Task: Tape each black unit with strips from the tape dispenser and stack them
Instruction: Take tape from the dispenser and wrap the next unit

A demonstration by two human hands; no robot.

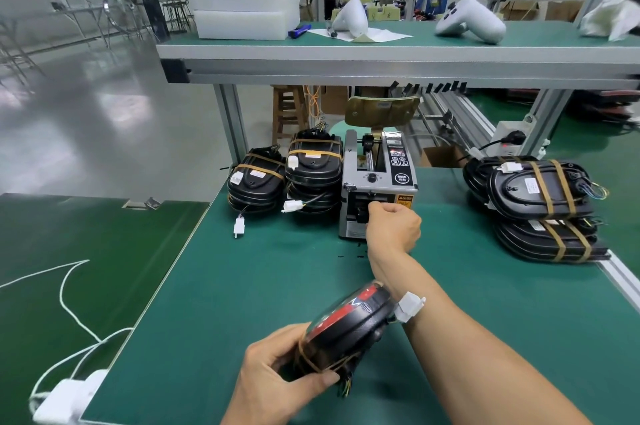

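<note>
Fingers of the left hand (277,376) curl round a black unit (346,327), held tilted just above the table (242,286). Right hand (393,225) reaches forward, fingers bunched at the tape dispenser (377,185) outlet — strip itself not discernible. Taped units sit stacked left (313,171) and right (540,192) — this one awaits further strips.
</note>
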